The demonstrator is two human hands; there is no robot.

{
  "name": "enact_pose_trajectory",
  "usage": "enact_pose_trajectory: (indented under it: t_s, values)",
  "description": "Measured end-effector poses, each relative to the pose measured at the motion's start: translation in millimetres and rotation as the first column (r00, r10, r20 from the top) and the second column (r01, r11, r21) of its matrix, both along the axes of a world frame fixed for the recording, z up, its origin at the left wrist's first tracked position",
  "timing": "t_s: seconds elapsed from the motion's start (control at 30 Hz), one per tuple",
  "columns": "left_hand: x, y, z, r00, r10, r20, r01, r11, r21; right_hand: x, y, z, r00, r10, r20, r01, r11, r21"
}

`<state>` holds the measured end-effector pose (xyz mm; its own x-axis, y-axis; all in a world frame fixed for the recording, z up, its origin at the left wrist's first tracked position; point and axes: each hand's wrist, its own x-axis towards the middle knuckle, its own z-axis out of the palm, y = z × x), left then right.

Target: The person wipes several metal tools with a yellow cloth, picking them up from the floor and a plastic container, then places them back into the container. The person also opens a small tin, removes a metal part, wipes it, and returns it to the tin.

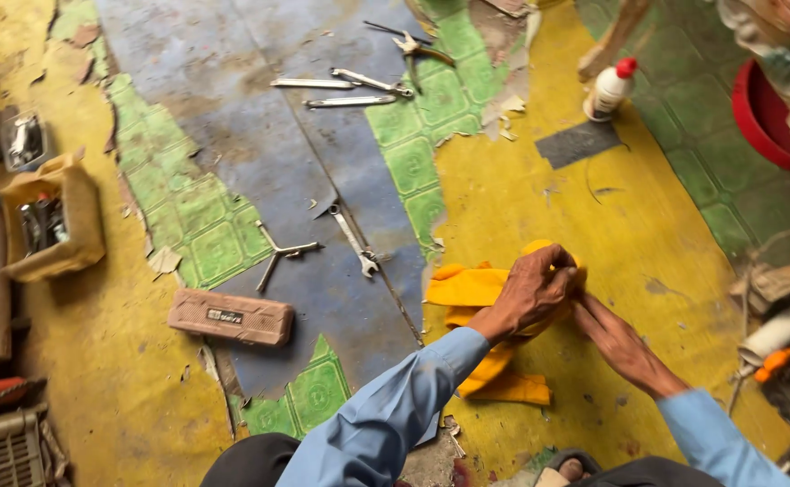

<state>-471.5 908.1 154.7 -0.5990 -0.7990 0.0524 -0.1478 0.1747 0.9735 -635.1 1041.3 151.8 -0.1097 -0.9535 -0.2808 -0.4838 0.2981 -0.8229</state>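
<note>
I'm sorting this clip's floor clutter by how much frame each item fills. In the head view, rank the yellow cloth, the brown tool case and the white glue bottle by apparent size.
1. Yellow cloth, partly hidden under both hands.
2. Brown tool case, somewhat smaller.
3. White glue bottle, clearly smallest, though it lies farther from the camera, which shrinks it.

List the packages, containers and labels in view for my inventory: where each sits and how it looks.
Brown case: floor left of hands, flat, rectangular, small dark label.
Bottle: top right floor, white, red cap.
Yellow box: left edge, open, holding metal tools.
Clear tub: above yellow box, small.
</note>
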Motion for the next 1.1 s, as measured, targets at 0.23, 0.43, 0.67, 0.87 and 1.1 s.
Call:
enact_pose_trajectory:
  t_s: [0.23,0.43,0.67,0.87,1.1]
  values:
    - [10.3,-43.9,-5.6,0.872,0.184,-0.453,0.078,0.862,0.500,39.6,-96.6,10.7,0.856,-0.117,0.503,0.124,0.992,0.020]
    - [58.1,-74.4,-48.4,0.887,0.444,-0.128,-0.415,0.887,0.201,52.5,-125.8,7.2,0.956,-0.275,0.102,0.276,0.961,0.004]
    - [210.6,-119.0,-115.9,0.575,0.721,0.386,-0.739,0.661,-0.134,39.6,-110.1,35.8,0.972,-0.212,0.102,0.221,0.971,-0.090]
    - [258.5,-112.3,-129.7,0.661,0.538,0.524,-0.438,0.843,-0.313,51.4,-93.5,29.5,0.976,-0.200,0.089,0.212,0.963,-0.167]
    - [252.1,-117.7,-145.6,0.646,0.476,0.597,-0.281,0.875,-0.393,54.9,-86.5,-0.6,0.978,-0.206,0.011,0.206,0.977,-0.049]
